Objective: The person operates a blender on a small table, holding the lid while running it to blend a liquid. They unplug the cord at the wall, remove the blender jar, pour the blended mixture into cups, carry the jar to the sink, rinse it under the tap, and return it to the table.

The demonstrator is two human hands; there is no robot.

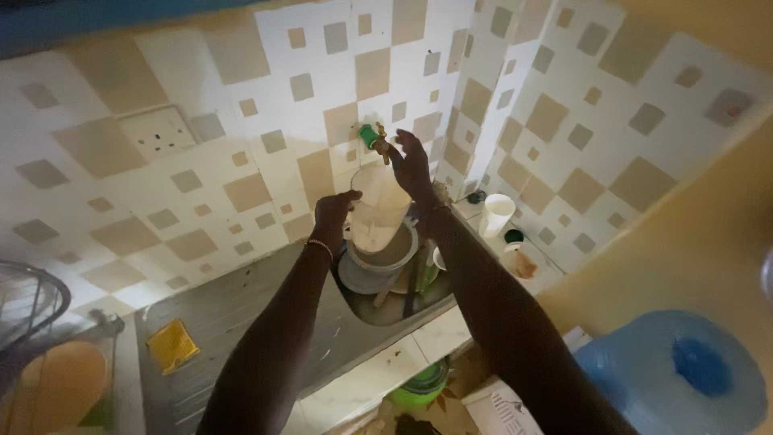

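Translucent plastic jug [377, 211], smooth and cloudy. Tap [377, 141] of brass-coloured metal with a green plastic handle. Sink [403, 302] and ribbed draining surface [233, 322] of dull grey metal. Wall tiles [241, 161] glossy, cream and tan. Water bottle [672, 379] of blue translucent plastic. Cup [497, 213] of white matt plastic.

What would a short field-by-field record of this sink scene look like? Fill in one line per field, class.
Setting: tiled kitchen corner with a steel sink
Left hand: grips the clear plastic jug by its side
Right hand: on the tap on the wall
Jug position: upright, under the tap, above dishes in the sink
On the draining board: yellow cloth
By the corner: white cup
Lower right: blue water bottle
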